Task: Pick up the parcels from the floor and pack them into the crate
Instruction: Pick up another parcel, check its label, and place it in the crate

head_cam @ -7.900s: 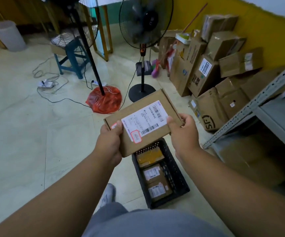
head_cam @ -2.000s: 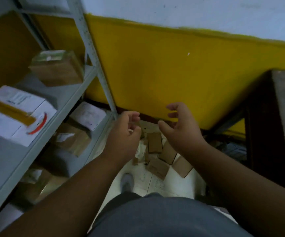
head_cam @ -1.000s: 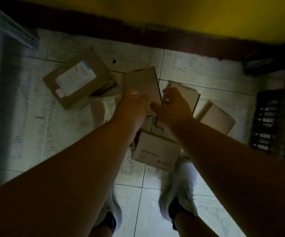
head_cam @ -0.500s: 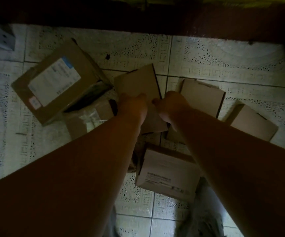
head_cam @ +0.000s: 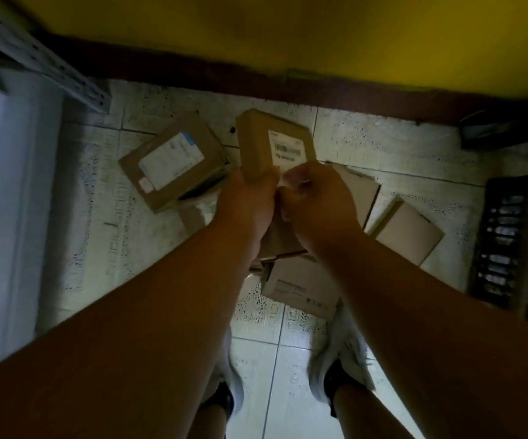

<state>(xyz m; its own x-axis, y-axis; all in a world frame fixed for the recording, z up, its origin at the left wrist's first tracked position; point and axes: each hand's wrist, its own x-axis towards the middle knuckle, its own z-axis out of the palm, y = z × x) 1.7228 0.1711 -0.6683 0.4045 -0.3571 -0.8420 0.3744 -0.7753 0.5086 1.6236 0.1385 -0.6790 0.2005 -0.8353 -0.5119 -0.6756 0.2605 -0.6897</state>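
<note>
while we lift labelled parcel point(head_cam: 273, 144) off floor point(head_cam: 383, 147) near wall edge, left hand point(head_cam: 250, 198) and right hand point(head_cam: 316, 198) both pinch only its near end. risk: shallow grip, dim light, parcel tips or drops onto remaining parcels point(head_cam: 408, 231) below. crate point(head_cam: 516, 242) at floor's right edge.

held parcel point(head_cam: 275, 144) above floor parcels; labelled parcel point(head_cam: 171, 166) left, crate point(head_cam: 516, 248) far right.

Bare floor tiles point(head_cam: 383, 147) open at 2 o'clock, shelf rail point(head_cam: 44, 61) blocking 10 o'clock, dark crate point(head_cam: 516, 248) at 3 o'clock, loose boxes point(head_cam: 167, 166) crowding centre
</note>
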